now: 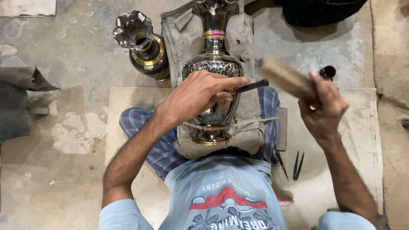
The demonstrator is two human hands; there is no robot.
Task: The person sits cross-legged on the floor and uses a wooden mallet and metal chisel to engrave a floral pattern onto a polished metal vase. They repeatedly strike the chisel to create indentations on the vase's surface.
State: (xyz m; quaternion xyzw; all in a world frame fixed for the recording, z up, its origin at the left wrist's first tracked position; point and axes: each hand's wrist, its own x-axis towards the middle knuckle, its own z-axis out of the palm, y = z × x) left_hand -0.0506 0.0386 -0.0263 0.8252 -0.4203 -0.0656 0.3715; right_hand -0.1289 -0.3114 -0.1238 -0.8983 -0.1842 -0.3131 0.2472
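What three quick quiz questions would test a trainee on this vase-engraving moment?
1. True or false: the left hand holds a thin dark tool against the lying vase.
2. What does the right hand grip: A a wooden mallet, B a brush, C a cloth?
3. Where does the second vase stand?

Key: 1 true. 2 A; it is raised and blurred. 3 Upright on the floor, left of the lying vase.
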